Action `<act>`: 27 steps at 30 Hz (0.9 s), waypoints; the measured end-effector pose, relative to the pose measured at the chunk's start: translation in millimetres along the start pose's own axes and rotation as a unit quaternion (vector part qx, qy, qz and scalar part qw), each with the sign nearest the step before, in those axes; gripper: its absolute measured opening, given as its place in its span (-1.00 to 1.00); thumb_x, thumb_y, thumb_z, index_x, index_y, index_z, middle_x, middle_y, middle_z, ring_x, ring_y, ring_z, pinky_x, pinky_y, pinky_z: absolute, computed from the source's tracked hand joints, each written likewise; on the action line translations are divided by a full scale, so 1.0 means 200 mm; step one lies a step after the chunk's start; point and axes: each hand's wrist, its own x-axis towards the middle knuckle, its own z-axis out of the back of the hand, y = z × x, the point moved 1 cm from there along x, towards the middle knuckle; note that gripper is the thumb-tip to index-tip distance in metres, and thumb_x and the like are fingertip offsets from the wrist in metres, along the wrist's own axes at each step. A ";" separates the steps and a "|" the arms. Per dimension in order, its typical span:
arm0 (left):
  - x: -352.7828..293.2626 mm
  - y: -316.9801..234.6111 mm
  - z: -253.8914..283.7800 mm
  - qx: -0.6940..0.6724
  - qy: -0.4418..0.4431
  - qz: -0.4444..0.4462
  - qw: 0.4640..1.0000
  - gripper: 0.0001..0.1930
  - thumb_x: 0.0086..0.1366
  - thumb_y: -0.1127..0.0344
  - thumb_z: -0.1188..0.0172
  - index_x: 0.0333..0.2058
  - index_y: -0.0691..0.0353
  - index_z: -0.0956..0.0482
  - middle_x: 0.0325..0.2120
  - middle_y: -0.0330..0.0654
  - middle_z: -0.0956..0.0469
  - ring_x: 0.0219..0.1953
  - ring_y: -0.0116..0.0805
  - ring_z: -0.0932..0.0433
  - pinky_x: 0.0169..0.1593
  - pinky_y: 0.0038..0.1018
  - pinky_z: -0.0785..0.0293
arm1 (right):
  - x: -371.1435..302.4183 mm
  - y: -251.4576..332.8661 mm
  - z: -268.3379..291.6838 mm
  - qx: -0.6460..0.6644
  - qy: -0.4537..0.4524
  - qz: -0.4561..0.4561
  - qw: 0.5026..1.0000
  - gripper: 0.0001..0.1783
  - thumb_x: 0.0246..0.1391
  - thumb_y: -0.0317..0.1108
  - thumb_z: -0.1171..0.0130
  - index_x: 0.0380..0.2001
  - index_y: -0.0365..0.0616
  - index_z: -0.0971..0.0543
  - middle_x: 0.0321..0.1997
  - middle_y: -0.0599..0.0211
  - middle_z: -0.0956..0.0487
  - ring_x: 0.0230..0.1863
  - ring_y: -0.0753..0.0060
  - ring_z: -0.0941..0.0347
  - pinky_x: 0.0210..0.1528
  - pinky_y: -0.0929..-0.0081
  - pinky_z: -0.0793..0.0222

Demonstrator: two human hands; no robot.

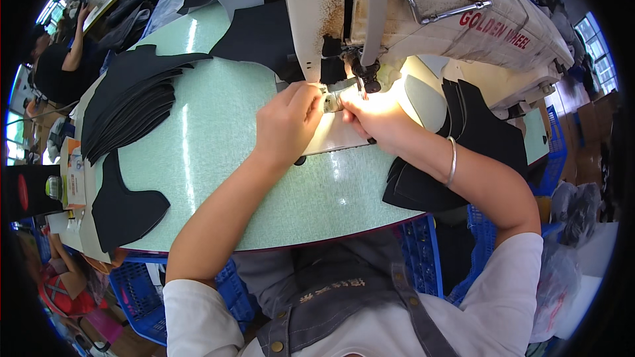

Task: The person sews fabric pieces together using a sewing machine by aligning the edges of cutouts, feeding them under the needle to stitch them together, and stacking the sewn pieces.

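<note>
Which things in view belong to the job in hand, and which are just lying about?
Job: sewing machine; left hand and right hand, near its needle; left stack of black cut pieces and right stack of black cut pieces, probably.

Lying about, seemingly: white-and-orange carton; clear plastic bag; cardboard boxes.

From here: 1 sewing mach. [436, 33], 1 worktop [218, 139], 1 bangle [452, 162], min. 2 piles blk pcs [132, 102] [489, 129], min. 2 blue baskets [135, 301] [424, 254], 2+ co-workers [56, 73] [58, 284].
</note>
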 end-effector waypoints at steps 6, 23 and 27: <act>-0.03 -0.02 0.05 0.037 0.048 -0.063 0.996 -0.87 0.04 0.44 -0.37 -0.40 0.19 -0.63 -0.55 -0.27 -0.51 -0.63 -0.41 -0.49 -0.55 -0.49 -0.40 | -0.17 0.00 0.04 0.147 0.086 -0.051 0.984 -0.77 0.21 -0.36 -0.13 -0.54 -0.11 -0.44 -0.70 0.46 -0.38 -0.78 0.69 -0.09 -0.73 0.59 0.13; 0.02 0.09 0.08 0.170 0.151 -0.032 0.973 -0.72 0.15 0.43 -0.19 -0.13 0.21 -0.63 -0.24 -0.14 -0.64 -0.31 -0.13 -0.57 -0.24 -0.31 -0.53 | -0.79 -0.60 1.72 -0.495 -0.430 0.004 0.755 -0.62 0.04 -0.37 -0.13 -0.09 -0.37 -0.53 -0.08 -0.19 -0.57 -0.01 -0.10 -0.52 0.04 0.17 -0.41; 0.03 0.05 0.07 0.164 0.146 -0.026 0.975 -0.73 0.13 0.46 -0.19 -0.15 0.26 -0.62 -0.24 -0.12 -0.62 -0.26 -0.07 -0.57 -0.21 -0.30 -0.53 | -0.61 -0.83 1.96 -0.537 -0.477 0.100 0.689 -0.68 -0.02 -0.39 -0.25 -0.18 -0.34 -0.57 -0.19 -0.16 -0.53 -0.11 -0.20 -0.47 -0.03 0.10 -0.40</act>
